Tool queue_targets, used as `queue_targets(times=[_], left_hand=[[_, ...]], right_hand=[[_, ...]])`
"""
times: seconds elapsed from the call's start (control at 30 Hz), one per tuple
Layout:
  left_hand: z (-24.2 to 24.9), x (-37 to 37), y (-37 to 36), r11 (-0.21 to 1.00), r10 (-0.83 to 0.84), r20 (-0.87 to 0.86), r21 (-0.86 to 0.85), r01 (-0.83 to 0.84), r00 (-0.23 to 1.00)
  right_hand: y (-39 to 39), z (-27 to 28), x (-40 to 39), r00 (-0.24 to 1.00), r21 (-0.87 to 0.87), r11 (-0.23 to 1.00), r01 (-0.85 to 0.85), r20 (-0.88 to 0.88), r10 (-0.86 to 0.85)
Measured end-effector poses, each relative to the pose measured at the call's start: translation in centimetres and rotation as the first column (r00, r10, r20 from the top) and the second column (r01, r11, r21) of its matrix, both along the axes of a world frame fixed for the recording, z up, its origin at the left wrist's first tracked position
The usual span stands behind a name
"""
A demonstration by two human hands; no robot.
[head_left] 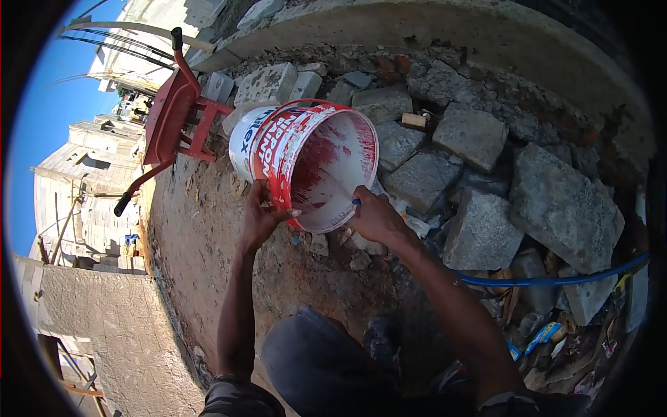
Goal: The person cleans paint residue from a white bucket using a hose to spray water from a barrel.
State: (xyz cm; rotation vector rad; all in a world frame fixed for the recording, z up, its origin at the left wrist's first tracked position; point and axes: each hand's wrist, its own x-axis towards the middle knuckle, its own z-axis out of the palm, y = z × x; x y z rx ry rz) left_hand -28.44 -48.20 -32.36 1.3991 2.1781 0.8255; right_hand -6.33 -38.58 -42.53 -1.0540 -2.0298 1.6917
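Note:
A white and red paint bucket (267,142) is tilted on its side, its mouth turned toward me, with red stains inside. My left hand (264,215) grips the rim at its lower left, thumb over the edge. At the right side of the rim is my right hand (375,217), its fingers closed around the end of a blue hose (556,281). Part of that hose is hidden behind my right hand and forearm.
A red wheelbarrow (167,118) stands at the upper left. Broken concrete blocks (483,229) lie on the right, below a curved concrete wall (486,28). Litter, including a blue wrapper (543,336), lies at the lower right. Bare ground (208,229) extends left of the bucket.

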Motion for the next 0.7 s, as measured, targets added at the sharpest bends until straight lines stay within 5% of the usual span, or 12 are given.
queue_targets(times=[0.1, 0.17, 0.27, 0.33, 0.37, 0.43, 0.5, 0.53, 0.57, 0.63, 0.7], left_hand=[[0.0, 0.2, -0.3, 1.0, 0.011, 0.002, 0.002, -0.011, 1.0], [-0.2, 0.5, -0.4, 1.0, 0.007, 0.002, 0.007, -0.007, 1.0], [-0.9, 2.7, -1.6, 0.993, 0.075, -0.239, 0.103, -0.052, 0.968], [-1.4, 6.0, -2.3, 0.946, 0.232, -0.758, 0.322, 0.041, 0.61], [-2.3, 7.4, -2.7, 0.918, 0.24, -0.704, 0.388, 0.079, 0.669], [-5.0, 9.2, -3.7, 0.963, 0.016, -0.495, 0.241, 0.119, 0.869], [-8.0, 9.9, -1.8, 0.992, -0.013, -0.231, 0.118, 0.041, 0.973], [-9.5, 9.6, 0.0, 0.971, 0.179, 0.222, 0.12, -0.209, 0.958], [-11.1, 8.6, 2.0, 0.905, 0.326, 0.62, 0.015, -0.426, 0.714], [-14.1, 3.5, 4.5, 0.854, 0.224, 0.951, -0.087, -0.513, 0.211], [-14.4, 1.7, 6.8, 0.826, 0.033, 0.973, 0.102, -0.555, 0.228]], right_hand=[[0.4, 0.4, 0.5, 0.99, -0.039, 0.99, -0.135, 0.038, 0.137], [0.5, 0.0, 0.6, 0.999, -0.007, 1.0, 0.006, 0.044, -0.006], [0.9, 1.7, 1.8, 0.993, -0.115, 0.988, -0.101, 0.044, 0.107], [1.1, 1.0, 1.9, 0.996, -0.124, 0.989, -0.075, 0.041, 0.081], [1.2, 0.8, 1.9, 0.998, -0.136, 0.99, -0.047, 0.034, 0.053], [1.3, 1.9, 2.2, 0.997, -0.116, 0.992, -0.048, 0.06, 0.055], [0.9, 2.9, 2.6, 0.994, -0.108, 0.993, -0.055, 0.089, 0.065], [0.6, 3.3, 2.6, 0.996, -0.085, 0.995, -0.043, 0.072, 0.049], [0.5, 3.6, 2.6, 0.998, -0.059, 0.998, -0.027, 0.054, 0.03], [0.3, 3.9, 2.7, 1.0, -0.016, 0.999, -0.027, -0.009, 0.027], [0.5, 4.0, 3.2, 0.997, 0.013, 1.0, -0.01, -0.071, 0.011]])
